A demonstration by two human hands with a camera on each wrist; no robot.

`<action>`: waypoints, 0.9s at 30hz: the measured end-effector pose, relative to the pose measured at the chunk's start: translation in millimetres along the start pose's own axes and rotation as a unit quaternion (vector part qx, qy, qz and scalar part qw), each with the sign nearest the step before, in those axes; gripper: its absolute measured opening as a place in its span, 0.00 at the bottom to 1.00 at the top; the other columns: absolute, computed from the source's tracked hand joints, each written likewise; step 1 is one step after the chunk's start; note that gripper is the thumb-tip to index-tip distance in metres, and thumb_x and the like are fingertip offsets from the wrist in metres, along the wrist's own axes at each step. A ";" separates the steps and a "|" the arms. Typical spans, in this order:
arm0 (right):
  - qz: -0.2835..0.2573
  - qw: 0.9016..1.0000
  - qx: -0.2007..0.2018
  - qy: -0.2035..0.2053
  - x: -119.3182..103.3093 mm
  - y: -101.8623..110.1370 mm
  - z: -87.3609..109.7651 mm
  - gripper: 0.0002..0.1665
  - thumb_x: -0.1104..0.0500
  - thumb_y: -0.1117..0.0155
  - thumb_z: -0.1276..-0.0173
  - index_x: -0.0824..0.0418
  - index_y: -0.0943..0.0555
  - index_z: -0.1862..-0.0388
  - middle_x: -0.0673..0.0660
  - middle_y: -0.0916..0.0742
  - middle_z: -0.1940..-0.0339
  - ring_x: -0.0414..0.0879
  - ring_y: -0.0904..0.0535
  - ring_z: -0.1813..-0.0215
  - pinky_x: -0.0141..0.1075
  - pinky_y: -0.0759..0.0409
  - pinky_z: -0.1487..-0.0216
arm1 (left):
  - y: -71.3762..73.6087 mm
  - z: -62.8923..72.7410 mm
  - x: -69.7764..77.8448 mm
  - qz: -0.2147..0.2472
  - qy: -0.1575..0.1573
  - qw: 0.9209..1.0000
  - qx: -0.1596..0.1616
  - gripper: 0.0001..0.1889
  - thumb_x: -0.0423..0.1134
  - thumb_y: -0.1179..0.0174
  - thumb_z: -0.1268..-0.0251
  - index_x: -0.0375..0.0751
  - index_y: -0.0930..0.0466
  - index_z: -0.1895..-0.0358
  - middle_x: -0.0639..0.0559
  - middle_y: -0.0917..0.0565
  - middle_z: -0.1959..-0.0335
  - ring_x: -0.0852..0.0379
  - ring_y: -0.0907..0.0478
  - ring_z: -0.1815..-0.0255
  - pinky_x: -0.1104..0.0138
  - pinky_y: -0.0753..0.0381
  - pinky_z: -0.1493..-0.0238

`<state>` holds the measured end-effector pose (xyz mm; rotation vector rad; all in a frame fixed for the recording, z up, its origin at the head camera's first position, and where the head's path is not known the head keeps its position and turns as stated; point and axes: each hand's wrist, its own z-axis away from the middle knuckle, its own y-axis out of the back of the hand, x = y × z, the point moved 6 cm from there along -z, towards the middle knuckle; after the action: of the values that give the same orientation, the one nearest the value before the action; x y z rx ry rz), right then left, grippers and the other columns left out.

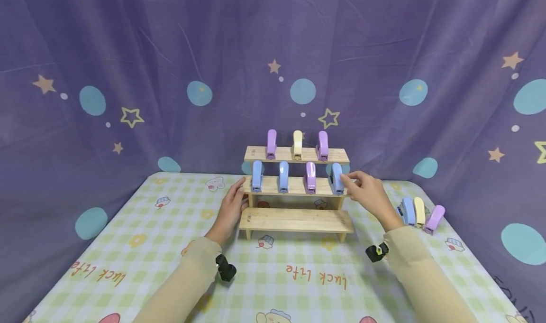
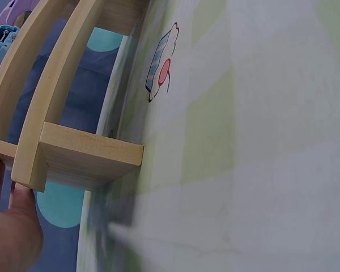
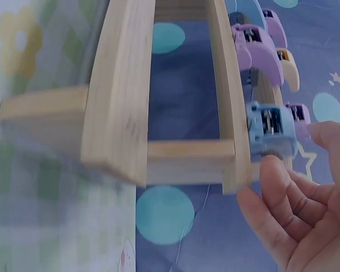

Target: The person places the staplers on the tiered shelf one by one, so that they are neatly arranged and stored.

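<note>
My left hand (image 1: 231, 206) holds the left end of the middle tier of a wooden display stand (image 1: 296, 220). In the left wrist view, the fingers (image 2: 24, 204) meet the plank's end. My right hand (image 1: 370, 193) is at the middle tier's right end, its fingertips touching the right side of a blue stapler (image 1: 337, 178). In the right wrist view the thumb is by that stapler's front, with the other fingers bent below. Left of it on this tier stand a purple stapler (image 1: 310, 177) and two blue staplers (image 1: 283, 176). The bottom tier is bare.
On the top tier stand a yellow stapler (image 1: 297, 144) and two purple staplers (image 1: 271, 143). To the right on the checked tablecloth (image 1: 170, 233) lie a blue stapler (image 1: 408, 211), a yellow stapler (image 1: 419, 211) and a purple stapler (image 1: 434, 218). A purple curtain (image 1: 239, 43) hangs behind.
</note>
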<state>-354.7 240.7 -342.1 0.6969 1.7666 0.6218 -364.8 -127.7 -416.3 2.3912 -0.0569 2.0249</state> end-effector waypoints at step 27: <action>0.116 0.991 0.030 -0.064 114.9 77.3 62.9 0.29 0.48 0.44 0.24 0.72 0.22 0.41 0.72 0.15 0.51 0.58 0.16 0.64 0.42 0.18 0.70 | 0.8 -0.7 -0.1 -0.003 -0.012 1.000 0.007 0.26 0.44 0.61 0.15 0.45 0.44 0.20 0.40 0.35 0.26 0.41 0.33 0.30 0.52 0.29 0.29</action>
<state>-310.4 381.3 -379.7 0.9730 1.6038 0.6668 -365.5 -128.5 -416.3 2.4199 -0.0352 2.0017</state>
